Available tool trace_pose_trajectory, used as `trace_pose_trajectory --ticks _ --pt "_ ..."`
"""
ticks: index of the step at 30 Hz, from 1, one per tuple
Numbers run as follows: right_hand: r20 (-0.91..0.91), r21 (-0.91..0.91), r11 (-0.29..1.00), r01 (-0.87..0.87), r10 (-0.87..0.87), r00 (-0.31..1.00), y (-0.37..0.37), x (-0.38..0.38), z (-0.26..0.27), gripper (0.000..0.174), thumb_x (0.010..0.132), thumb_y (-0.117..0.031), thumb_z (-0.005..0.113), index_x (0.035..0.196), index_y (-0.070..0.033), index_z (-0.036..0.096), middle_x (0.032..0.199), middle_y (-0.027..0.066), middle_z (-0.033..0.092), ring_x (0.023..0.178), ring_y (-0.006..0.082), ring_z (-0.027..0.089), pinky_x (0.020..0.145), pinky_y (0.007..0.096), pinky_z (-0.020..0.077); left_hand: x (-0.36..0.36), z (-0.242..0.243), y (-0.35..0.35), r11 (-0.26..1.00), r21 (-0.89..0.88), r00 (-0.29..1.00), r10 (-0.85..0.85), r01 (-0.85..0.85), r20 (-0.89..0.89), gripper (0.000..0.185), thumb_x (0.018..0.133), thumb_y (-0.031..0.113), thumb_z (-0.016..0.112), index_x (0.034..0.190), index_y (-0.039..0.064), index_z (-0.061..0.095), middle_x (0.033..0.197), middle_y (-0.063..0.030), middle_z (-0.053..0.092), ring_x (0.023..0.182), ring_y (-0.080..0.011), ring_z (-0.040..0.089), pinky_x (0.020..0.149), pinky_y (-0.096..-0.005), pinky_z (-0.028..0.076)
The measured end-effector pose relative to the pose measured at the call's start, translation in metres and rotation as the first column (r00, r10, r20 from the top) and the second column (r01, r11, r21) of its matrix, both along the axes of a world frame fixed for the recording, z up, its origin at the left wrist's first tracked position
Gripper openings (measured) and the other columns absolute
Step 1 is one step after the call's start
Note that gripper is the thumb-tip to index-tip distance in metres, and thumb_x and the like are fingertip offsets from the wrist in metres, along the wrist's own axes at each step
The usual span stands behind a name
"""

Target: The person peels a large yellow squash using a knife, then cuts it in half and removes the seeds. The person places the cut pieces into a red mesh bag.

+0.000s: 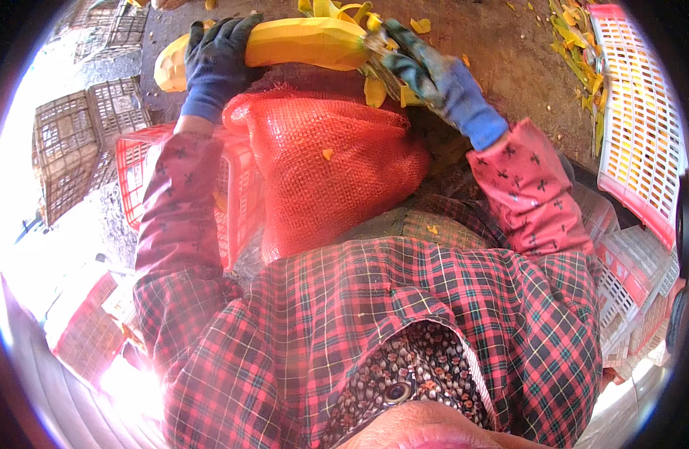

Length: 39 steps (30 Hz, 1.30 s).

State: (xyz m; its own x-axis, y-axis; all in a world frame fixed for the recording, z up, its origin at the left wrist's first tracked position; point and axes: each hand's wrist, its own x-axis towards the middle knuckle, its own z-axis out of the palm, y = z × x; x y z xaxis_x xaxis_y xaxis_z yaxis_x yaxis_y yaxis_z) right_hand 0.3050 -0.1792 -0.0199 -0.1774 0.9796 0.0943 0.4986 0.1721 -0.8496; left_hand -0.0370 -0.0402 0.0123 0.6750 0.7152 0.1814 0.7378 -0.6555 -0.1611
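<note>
A long, peeled yellow-orange fruit, perhaps a squash or papaya (pixel 308 44), lies across the far side of a red mesh sack (pixel 333 163). My left hand (pixel 218 59), in a dark glove with a blue cuff, grips it near its left end. By the fruit's right end is my right hand (pixel 428 73), gloved too, its fingers closed round something narrow, likely a peeling tool, that is blurred and mostly hidden. Yellow peel strips (pixel 375 92) hang or lie just beneath that end, and more peelings (pixel 339 8) lie beyond the fruit.
A white and red plastic crate (pixel 639 123) with yellow contents stands at the right, beside a heap of peelings (pixel 580 50). A red crate (pixel 240 191) is under my left forearm. Wire-like baskets (pixel 67 146) stand at the left. Scraps dot the brown surface (pixel 507 67).
</note>
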Motion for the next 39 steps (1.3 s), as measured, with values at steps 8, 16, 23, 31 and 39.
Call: trace_pose_trajectory --ticks 8,16,23,31,39 --pt "0.608 -0.153 0.974 -0.168 0.227 0.761 0.021 0.027 0.007 0.052 0.094 -0.037 0.060 0.143 -0.022 0.048 0.112 0.0197 0.066 0.086 0.0434 0.064 0.071 0.0483 0.0542 0.005 0.002 0.011 0.995 -0.097 0.997 0.029 -0.036 -0.076 0.085 0.059 0.038 0.086 0.136 0.028 0.052 0.130 -0.0047 0.061 0.123 -0.0253 0.056 0.114 -0.0513 0.031" --pt "0.296 0.113 0.984 -0.138 0.100 0.950 0.033 -0.002 0.005 0.052 0.095 -0.039 0.059 0.142 -0.018 0.049 0.117 0.0180 0.063 0.099 0.0419 0.062 0.081 0.0476 0.0525 0.001 0.009 0.017 0.994 -0.109 0.993 0.007 -0.020 -0.118 0.083 0.061 0.041 0.086 0.135 0.027 0.053 0.129 -0.0049 0.062 0.121 -0.0261 0.056 0.113 -0.0496 0.033" --pt "0.363 -0.155 0.984 -0.082 0.134 0.922 0.019 0.018 -0.010 0.050 0.096 -0.041 0.057 0.142 -0.023 0.050 0.113 0.0212 0.063 0.100 0.0440 0.060 0.082 0.0476 0.0513 0.003 0.003 0.006 0.998 -0.042 0.999 -0.034 0.035 0.036 0.079 0.061 0.041 0.085 0.132 0.026 0.056 0.122 -0.0056 0.065 0.116 -0.0265 0.060 0.111 -0.0492 0.034" --pt "-0.476 -0.828 0.554 -0.091 -0.608 0.636 -0.005 0.024 0.003 0.044 0.098 -0.039 0.057 0.138 -0.020 0.058 0.083 0.0009 0.064 0.061 0.0087 0.052 0.052 0.0278 0.0446 0.000 0.000 0.001 0.999 -0.010 0.997 -0.034 0.034 0.071 0.079 0.057 0.038 0.087 0.130 0.024 0.058 0.121 -0.0049 0.066 0.114 -0.0263 0.060 0.108 -0.0487 0.036" --pt "-0.340 -0.678 0.716 -0.168 -0.103 0.935 0.045 -0.002 0.013 0.041 0.096 -0.042 0.058 0.129 -0.017 0.064 0.077 -0.0037 0.057 0.060 0.0076 0.048 0.053 0.0250 0.0398 0.004 0.003 -0.007 0.999 0.050 0.995 -0.009 0.004 0.100 0.079 0.057 0.037 0.087 0.129 0.025 0.058 0.119 -0.0044 0.066 0.117 -0.0260 0.059 0.109 -0.0507 0.034"
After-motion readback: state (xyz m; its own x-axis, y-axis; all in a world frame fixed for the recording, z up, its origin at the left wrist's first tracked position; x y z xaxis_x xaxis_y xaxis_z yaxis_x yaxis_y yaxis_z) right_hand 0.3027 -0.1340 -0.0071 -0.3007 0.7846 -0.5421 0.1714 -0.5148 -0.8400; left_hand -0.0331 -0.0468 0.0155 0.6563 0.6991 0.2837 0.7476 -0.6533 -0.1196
